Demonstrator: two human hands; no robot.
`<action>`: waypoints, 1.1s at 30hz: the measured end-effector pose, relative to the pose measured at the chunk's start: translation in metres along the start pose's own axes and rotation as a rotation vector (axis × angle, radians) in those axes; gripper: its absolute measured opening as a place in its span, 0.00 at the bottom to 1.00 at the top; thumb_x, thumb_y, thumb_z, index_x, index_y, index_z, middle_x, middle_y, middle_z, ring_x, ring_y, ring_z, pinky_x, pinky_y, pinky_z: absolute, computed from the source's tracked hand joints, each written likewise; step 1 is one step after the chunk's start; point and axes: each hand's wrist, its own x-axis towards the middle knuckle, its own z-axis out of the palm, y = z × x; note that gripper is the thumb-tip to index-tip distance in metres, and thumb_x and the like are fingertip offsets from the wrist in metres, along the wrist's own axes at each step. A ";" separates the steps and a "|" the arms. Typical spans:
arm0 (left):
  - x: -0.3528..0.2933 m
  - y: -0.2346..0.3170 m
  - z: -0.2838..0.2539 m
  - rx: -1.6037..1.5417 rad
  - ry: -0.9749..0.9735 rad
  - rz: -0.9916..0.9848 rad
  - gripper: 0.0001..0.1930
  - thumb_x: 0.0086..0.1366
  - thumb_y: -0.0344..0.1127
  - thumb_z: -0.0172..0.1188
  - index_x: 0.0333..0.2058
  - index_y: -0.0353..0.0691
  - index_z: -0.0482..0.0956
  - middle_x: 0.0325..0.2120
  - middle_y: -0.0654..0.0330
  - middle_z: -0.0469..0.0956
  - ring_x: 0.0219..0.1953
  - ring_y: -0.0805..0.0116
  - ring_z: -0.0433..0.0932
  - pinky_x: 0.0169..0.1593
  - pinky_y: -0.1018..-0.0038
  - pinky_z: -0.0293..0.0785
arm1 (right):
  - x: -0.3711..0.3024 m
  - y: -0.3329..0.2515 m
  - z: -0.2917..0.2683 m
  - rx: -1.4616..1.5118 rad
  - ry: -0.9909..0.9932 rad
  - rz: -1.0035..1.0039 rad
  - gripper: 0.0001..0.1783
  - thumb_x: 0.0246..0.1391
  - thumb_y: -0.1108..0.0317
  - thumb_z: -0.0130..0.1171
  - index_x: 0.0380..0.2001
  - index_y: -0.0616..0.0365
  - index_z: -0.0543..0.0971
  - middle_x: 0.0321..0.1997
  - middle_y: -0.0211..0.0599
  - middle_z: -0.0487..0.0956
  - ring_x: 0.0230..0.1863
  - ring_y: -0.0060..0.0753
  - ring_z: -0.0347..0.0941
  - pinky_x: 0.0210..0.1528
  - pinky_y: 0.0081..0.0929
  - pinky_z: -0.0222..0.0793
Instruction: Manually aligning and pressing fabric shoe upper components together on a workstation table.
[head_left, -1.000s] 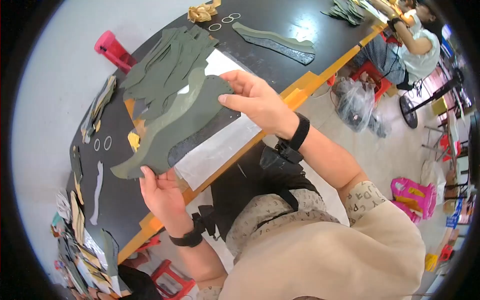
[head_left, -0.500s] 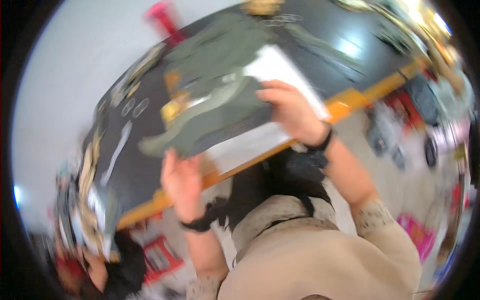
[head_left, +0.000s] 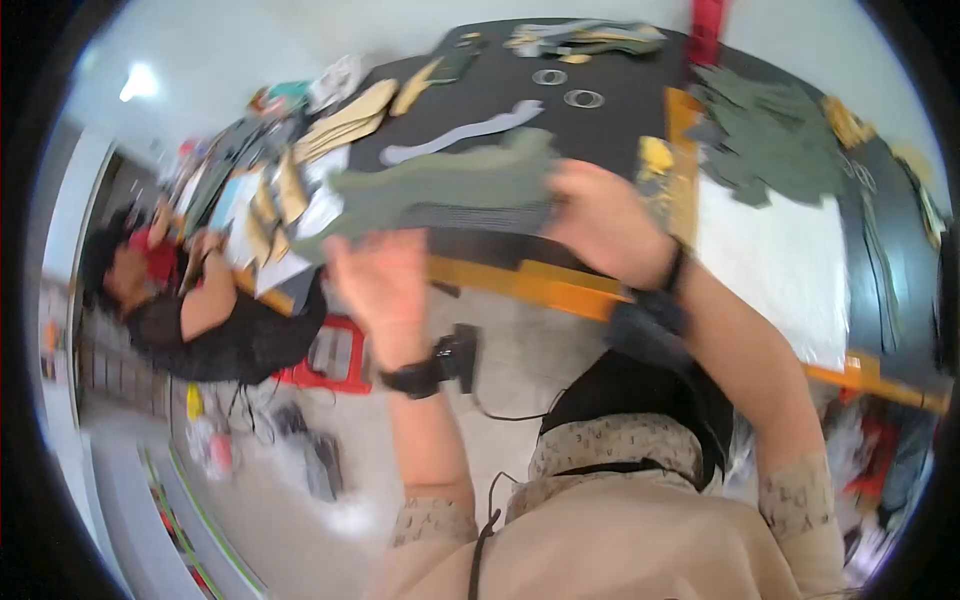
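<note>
A long, curved dark-green fabric piece [head_left: 450, 190] with a lighter upper band and a ribbed or mesh-like lower part stretches between my hands, just above the dark table. My right hand [head_left: 612, 222] grips its right end, thumb and fingers closed. At the lower left edge, my left hand [head_left: 382, 285] holds the piece between thumb and fingers; motion blurs these fingers. Beyond the piece lies a curved pale-grey strip [head_left: 465, 132]. On the right, a heap of similar green pieces [head_left: 770, 130] rests partly over a white sheet [head_left: 770, 275].
The dark table [head_left: 480, 95] has an orange-taped front edge. Two ring bundles [head_left: 584, 99] and stacked strips [head_left: 590, 38] lie at the back. A co-worker [head_left: 215, 310] sits at the left beside beige pieces [head_left: 345, 120] and a red stool [head_left: 335, 355]. Cables hang near my waist.
My view and body have turned left, bringing the co-worker and the table's left part into sight. The green fabric piece has come along in both hands and now lies more level.
</note>
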 end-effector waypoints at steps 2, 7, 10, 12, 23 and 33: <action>0.017 0.021 -0.010 0.176 0.242 0.036 0.27 0.66 0.51 0.46 0.46 0.28 0.61 0.46 0.44 0.64 0.47 0.54 0.66 0.56 0.52 0.59 | 0.033 -0.007 0.014 -0.445 0.111 -0.175 0.15 0.35 0.68 0.61 0.31 0.61 0.75 0.36 0.49 0.75 0.41 0.50 0.72 0.39 0.39 0.70; 0.004 0.051 -0.072 0.862 0.039 0.292 0.17 0.69 0.40 0.41 0.44 0.30 0.69 0.44 0.53 0.72 0.48 0.59 0.70 0.57 0.65 0.63 | 0.048 -0.032 0.064 0.015 0.143 0.454 0.20 0.37 0.70 0.56 0.39 0.65 0.72 0.44 0.63 0.68 0.46 0.56 0.67 0.50 0.46 0.65; -0.060 -0.035 0.010 0.739 0.154 0.455 0.17 0.66 0.34 0.51 0.49 0.28 0.68 0.44 0.46 0.71 0.43 0.57 0.72 0.46 0.67 0.71 | -0.025 -0.026 0.020 0.101 0.217 0.007 0.16 0.37 0.74 0.57 0.35 0.56 0.73 0.39 0.51 0.67 0.36 0.46 0.68 0.39 0.39 0.67; -0.064 -0.057 0.015 1.245 -0.012 0.472 0.15 0.67 0.32 0.46 0.48 0.28 0.68 0.44 0.46 0.71 0.46 0.56 0.71 0.49 0.66 0.70 | -0.086 -0.041 -0.036 0.145 0.379 0.055 0.14 0.39 0.76 0.56 0.35 0.55 0.74 0.39 0.45 0.69 0.36 0.37 0.69 0.36 0.30 0.67; -0.107 -0.138 0.071 0.817 -0.423 -0.215 0.14 0.68 0.38 0.46 0.44 0.34 0.70 0.39 0.53 0.74 0.44 0.62 0.73 0.50 0.68 0.68 | -0.389 -0.004 -0.315 -0.968 0.805 1.439 0.36 0.37 0.53 0.68 0.50 0.58 0.71 0.45 0.53 0.74 0.48 0.52 0.71 0.50 0.36 0.67; -0.132 -0.161 0.088 0.898 -0.475 -0.337 0.09 0.69 0.34 0.45 0.38 0.35 0.71 0.35 0.58 0.74 0.40 0.69 0.74 0.47 0.73 0.69 | -0.369 -0.046 -0.287 -0.206 1.154 0.835 0.18 0.46 0.71 0.61 0.42 0.60 0.71 0.31 0.26 0.71 0.29 0.18 0.65 0.26 0.17 0.62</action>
